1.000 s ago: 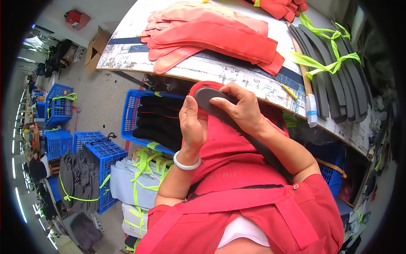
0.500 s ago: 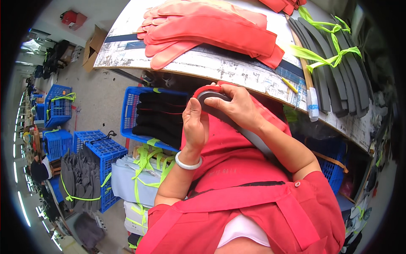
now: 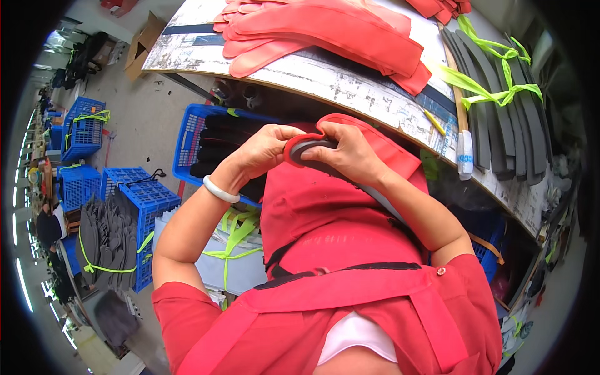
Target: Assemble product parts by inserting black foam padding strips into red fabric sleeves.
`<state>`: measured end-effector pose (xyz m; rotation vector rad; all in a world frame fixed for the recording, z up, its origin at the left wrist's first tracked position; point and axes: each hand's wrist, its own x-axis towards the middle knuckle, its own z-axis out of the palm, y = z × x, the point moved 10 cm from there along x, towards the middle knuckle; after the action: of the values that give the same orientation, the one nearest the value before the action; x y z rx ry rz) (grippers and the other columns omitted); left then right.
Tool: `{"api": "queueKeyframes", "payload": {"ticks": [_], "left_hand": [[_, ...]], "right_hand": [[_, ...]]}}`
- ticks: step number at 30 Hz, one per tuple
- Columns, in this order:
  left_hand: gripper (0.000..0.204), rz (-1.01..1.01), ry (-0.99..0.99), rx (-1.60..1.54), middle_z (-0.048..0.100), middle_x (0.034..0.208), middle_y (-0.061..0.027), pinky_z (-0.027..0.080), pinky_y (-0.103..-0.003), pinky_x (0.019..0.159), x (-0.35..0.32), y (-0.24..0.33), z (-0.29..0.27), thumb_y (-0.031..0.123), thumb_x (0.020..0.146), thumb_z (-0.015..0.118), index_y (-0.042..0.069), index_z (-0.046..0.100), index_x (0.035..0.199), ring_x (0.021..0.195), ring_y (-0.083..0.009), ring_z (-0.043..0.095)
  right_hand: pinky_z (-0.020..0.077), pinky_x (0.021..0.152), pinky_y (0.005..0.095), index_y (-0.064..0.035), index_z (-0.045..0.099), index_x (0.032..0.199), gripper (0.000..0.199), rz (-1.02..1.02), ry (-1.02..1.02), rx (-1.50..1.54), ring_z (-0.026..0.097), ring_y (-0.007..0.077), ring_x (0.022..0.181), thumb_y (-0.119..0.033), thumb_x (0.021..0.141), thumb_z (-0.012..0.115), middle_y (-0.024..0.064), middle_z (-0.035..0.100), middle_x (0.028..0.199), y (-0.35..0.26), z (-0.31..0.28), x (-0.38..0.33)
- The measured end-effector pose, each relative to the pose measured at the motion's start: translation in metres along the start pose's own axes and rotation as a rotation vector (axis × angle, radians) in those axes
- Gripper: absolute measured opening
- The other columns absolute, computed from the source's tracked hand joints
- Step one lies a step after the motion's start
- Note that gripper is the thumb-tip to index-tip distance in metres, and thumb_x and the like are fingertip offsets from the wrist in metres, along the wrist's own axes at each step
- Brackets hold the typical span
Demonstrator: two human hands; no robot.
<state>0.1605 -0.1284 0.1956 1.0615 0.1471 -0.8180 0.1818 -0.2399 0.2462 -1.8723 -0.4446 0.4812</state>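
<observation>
Both hands meet in front of my chest over a long red fabric cover [image 3: 337,200] that drapes down my lap. A grey foam strip [image 3: 309,147] pokes out of its rounded top end. My left hand [image 3: 265,150] pinches the red rim at the left of that end. My right hand [image 3: 347,153] grips the strip and cover from the right, fingers curled over the top. A pale bangle sits on my left wrist.
A worktable [image 3: 350,81] ahead holds a stack of red covers [image 3: 325,31], a bundle of grey strips [image 3: 500,100] tied with green band, and a marker [image 3: 464,164]. Blue crates [image 3: 200,131] with dark pieces stand on the floor to the left.
The red cover's edge has been drawn further over the end of the grey strip. My left hand turned from flat against the strip to pinching the rim.
</observation>
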Motion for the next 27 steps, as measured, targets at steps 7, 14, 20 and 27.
{"api": "queueKeyframes", "payload": {"ticks": [7,14,20,27], "left_hand": [[0.014,0.18,0.078,0.048,0.068,0.095,-0.0066,0.053,-0.023,0.075,-0.002,0.004,0.002,0.008,0.092,0.062,0.0,0.064,0.103,0.082,-0.011,0.065],[0.018,0.101,0.028,-0.096,0.067,0.102,-0.0083,0.053,-0.026,0.085,-0.009,-0.019,-0.002,0.01,0.094,0.06,-0.002,0.062,0.107,0.092,-0.0124,0.065],[0.016,0.34,0.129,0.116,0.054,0.079,-0.0002,0.044,-0.023,0.063,-0.032,0.011,0.017,0.014,0.097,0.057,0.003,0.052,0.085,0.066,-0.0076,0.051],[0.012,0.47,0.358,0.333,0.068,0.087,-0.0032,0.051,-0.024,0.073,-0.013,0.01,-0.024,0.005,0.09,0.065,-0.002,0.068,0.099,0.076,-0.009,0.063]], "right_hand": [[0.0395,0.059,0.0237,-0.0025,0.059,0.082,0.027,-0.022,-0.059,0.202,0.044,0.0031,0.07,-0.021,0.081,0.079,-0.0052,0.045,0.071,0.001,0.007,0.003],[0.0352,0.055,0.0213,-0.0057,0.055,0.077,0.028,0.06,-0.175,0.26,0.042,0.0009,0.068,-0.022,0.082,0.077,-0.0075,0.042,0.069,0.008,0.025,-0.004],[0.0484,0.062,0.0337,0.0003,0.064,0.086,0.02,-0.16,0.296,-0.227,0.062,0.02,0.061,-0.017,0.075,0.063,0.0154,0.061,0.066,0.026,-0.01,0.005],[0.0399,0.056,0.026,0.0002,0.057,0.081,0.013,0.038,0.072,-0.023,0.045,0.0054,0.064,-0.011,0.078,0.062,0.0017,0.048,0.064,0.051,0.003,0.004]]}}
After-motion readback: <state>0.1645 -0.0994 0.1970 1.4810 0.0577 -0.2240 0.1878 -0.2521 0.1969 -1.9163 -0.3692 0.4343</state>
